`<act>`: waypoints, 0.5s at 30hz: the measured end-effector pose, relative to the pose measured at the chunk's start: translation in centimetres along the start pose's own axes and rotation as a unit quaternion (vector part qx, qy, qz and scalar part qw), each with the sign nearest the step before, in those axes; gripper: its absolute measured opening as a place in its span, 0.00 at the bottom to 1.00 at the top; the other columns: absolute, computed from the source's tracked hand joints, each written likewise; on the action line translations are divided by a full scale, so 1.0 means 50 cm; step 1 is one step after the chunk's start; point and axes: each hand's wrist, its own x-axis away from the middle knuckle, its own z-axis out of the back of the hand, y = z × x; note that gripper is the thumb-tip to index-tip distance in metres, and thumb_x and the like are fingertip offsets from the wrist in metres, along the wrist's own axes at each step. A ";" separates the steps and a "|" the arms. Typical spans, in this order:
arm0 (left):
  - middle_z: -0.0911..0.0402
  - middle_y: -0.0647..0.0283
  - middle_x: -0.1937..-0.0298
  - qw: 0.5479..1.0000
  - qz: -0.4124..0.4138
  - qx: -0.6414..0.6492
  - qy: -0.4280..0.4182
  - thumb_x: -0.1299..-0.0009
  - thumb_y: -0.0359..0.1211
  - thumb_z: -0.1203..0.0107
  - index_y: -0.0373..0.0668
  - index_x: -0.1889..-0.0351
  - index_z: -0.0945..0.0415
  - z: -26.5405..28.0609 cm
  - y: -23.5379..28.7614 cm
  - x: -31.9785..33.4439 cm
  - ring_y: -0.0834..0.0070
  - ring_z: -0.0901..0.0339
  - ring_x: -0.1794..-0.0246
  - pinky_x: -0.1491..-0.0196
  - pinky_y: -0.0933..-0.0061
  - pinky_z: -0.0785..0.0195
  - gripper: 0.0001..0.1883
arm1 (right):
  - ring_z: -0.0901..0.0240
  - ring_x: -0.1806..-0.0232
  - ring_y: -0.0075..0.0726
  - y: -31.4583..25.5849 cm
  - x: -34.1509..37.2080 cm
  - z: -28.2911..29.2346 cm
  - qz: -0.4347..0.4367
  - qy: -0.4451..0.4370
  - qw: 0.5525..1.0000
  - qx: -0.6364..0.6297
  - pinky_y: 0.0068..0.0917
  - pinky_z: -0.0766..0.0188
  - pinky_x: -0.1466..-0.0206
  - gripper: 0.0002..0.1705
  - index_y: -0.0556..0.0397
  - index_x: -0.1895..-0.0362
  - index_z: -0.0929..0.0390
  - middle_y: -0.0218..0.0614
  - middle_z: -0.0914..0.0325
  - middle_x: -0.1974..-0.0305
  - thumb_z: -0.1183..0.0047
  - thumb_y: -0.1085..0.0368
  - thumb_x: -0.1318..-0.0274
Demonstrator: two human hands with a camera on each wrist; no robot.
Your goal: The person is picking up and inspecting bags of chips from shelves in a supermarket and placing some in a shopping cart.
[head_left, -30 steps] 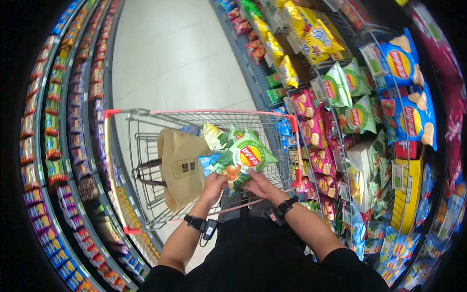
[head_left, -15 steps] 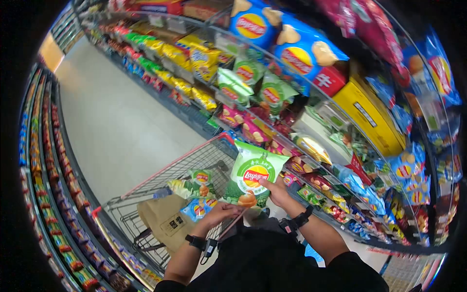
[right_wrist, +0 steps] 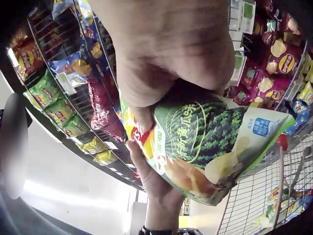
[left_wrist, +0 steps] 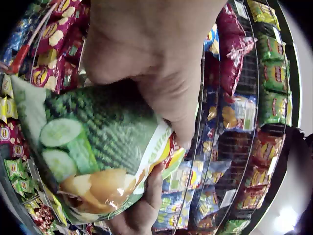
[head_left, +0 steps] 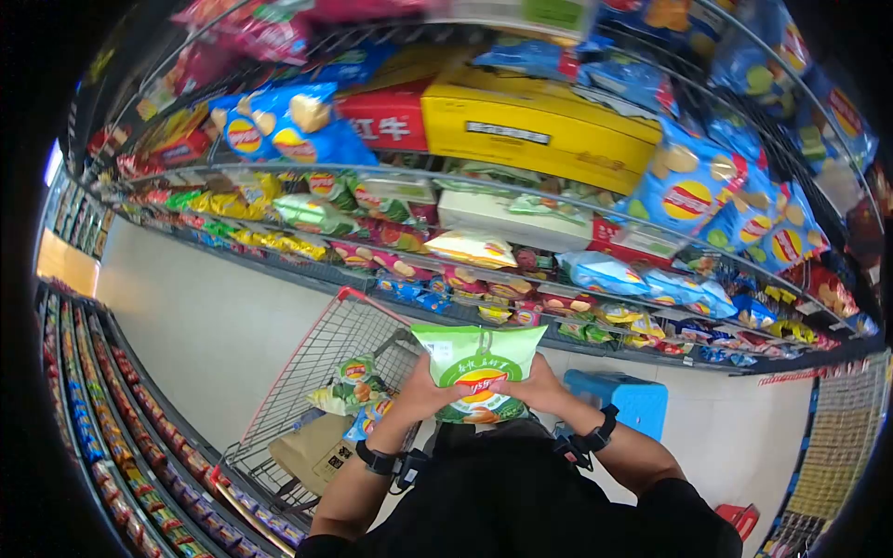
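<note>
Both hands hold a green Lay's chip bag (head_left: 479, 344) upright in front of the body. On its left side is my left hand (head_left: 423, 395), on its right my right hand (head_left: 539, 389), with the thumbs laid across the front near the logo. Cucumber and potato pictures show on the chip bag (left_wrist: 102, 147) in the left wrist view. From the right wrist, the chip bag (right_wrist: 200, 137) appears with the left hand (right_wrist: 159, 188) gripping its far side.
At the left stands a wire shopping cart (head_left: 326, 339) holding a brown paper bag (head_left: 307, 451), a green chip bag (head_left: 356, 372) and a blue packet (head_left: 365, 423). Snack shelves with a yellow box (head_left: 549, 130) run across the front. A blue stool (head_left: 642, 405) is at the right.
The view has swung right, from the aisle to face the shelf. The chip bag has come up out of the cart and now stands upright between both hands; the left hand has moved onto its side.
</note>
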 end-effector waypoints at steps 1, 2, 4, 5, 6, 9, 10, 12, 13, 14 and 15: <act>0.26 0.55 0.42 1.000 0.001 -0.006 -0.006 0.40 0.33 0.31 0.33 0.36 0.40 -0.035 0.019 -0.012 0.69 0.28 0.42 0.39 0.66 0.35 0.38 | 0.28 0.45 0.30 -0.010 0.016 0.021 0.004 0.008 1.000 -0.017 0.30 0.31 0.41 0.34 0.60 0.39 0.34 0.38 0.24 0.46 0.34 0.70 0.49; 0.26 0.55 0.43 1.000 0.007 0.022 0.007 0.40 0.32 0.32 0.33 0.37 0.40 -0.067 0.039 -0.019 0.70 0.28 0.43 0.40 0.67 0.34 0.36 | 0.29 0.44 0.30 -0.018 0.028 0.045 0.003 -0.003 1.000 -0.018 0.30 0.32 0.40 0.36 0.60 0.37 0.36 0.38 0.26 0.44 0.34 0.69 0.49; 0.25 0.57 0.44 0.998 0.002 0.056 0.031 0.38 0.30 0.33 0.33 0.39 0.37 -0.124 0.052 -0.028 0.72 0.26 0.44 0.42 0.70 0.32 0.32 | 0.30 0.43 0.30 -0.025 0.059 0.085 0.018 0.002 1.000 -0.009 0.31 0.32 0.39 0.37 0.59 0.37 0.37 0.38 0.27 0.44 0.34 0.68 0.49; 0.25 0.57 0.44 0.998 0.003 0.054 0.029 0.38 0.30 0.33 0.33 0.39 0.37 -0.145 0.054 -0.034 0.72 0.26 0.44 0.42 0.70 0.32 0.32 | 0.30 0.43 0.30 -0.026 0.071 0.099 0.033 0.004 0.999 0.001 0.31 0.33 0.39 0.37 0.59 0.37 0.38 0.38 0.27 0.43 0.34 0.68 0.49; 0.25 0.57 0.44 0.998 0.008 0.057 0.038 0.38 0.30 0.34 0.34 0.39 0.37 -0.167 0.054 -0.041 0.72 0.26 0.45 0.42 0.70 0.32 0.31 | 0.30 0.43 0.30 -0.029 0.079 0.117 0.032 0.004 0.999 0.003 0.31 0.33 0.39 0.37 0.59 0.37 0.38 0.38 0.27 0.43 0.34 0.68 0.49; 0.24 0.57 0.44 0.995 0.004 0.074 0.063 0.38 0.30 0.34 0.34 0.40 0.35 -0.207 0.048 -0.058 0.72 0.26 0.45 0.42 0.70 0.32 0.30 | 0.31 0.42 0.30 -0.032 0.087 0.149 0.042 0.002 0.999 -0.031 0.31 0.33 0.38 0.37 0.59 0.36 0.39 0.39 0.29 0.42 0.34 0.66 0.47; 0.24 0.57 0.45 0.995 0.016 0.083 0.061 0.38 0.30 0.34 0.34 0.40 0.35 -0.211 0.054 -0.060 0.72 0.26 0.45 0.42 0.69 0.32 0.30 | 0.31 0.42 0.30 -0.030 0.088 0.150 0.059 0.008 0.998 -0.038 0.31 0.33 0.38 0.36 0.59 0.37 0.38 0.39 0.28 0.42 0.35 0.65 0.46; 0.24 0.58 0.45 0.993 0.027 0.095 0.059 0.38 0.29 0.34 0.34 0.40 0.35 -0.206 0.065 -0.064 0.72 0.26 0.45 0.42 0.69 0.32 0.30 | 0.30 0.43 0.31 -0.033 0.085 0.148 0.075 0.014 0.996 -0.043 0.31 0.33 0.39 0.35 0.59 0.37 0.38 0.39 0.28 0.43 0.36 0.64 0.45; 0.25 0.57 0.44 0.994 0.037 0.093 0.043 0.38 0.30 0.34 0.34 0.39 0.36 -0.198 0.069 -0.067 0.72 0.26 0.45 0.42 0.69 0.32 0.30 | 0.30 0.43 0.31 -0.040 0.082 0.144 0.068 0.020 0.997 -0.034 0.31 0.32 0.39 0.34 0.59 0.38 0.38 0.39 0.27 0.44 0.36 0.64 0.45; 0.25 0.57 0.44 0.994 0.046 0.091 0.026 0.38 0.30 0.34 0.34 0.39 0.36 -0.185 0.071 -0.067 0.72 0.27 0.44 0.42 0.69 0.32 0.31 | 0.29 0.44 0.30 -0.043 0.077 0.136 0.061 0.026 0.997 -0.025 0.31 0.32 0.40 0.34 0.59 0.38 0.37 0.39 0.26 0.44 0.36 0.63 0.44; 0.25 0.57 0.44 0.994 0.046 0.092 0.026 0.38 0.30 0.34 0.34 0.39 0.36 -0.168 0.067 -0.066 0.72 0.27 0.44 0.42 0.69 0.32 0.31 | 0.29 0.44 0.30 -0.042 0.070 0.126 0.060 0.026 0.998 -0.024 0.31 0.32 0.40 0.34 0.59 0.38 0.37 0.39 0.26 0.44 0.36 0.63 0.44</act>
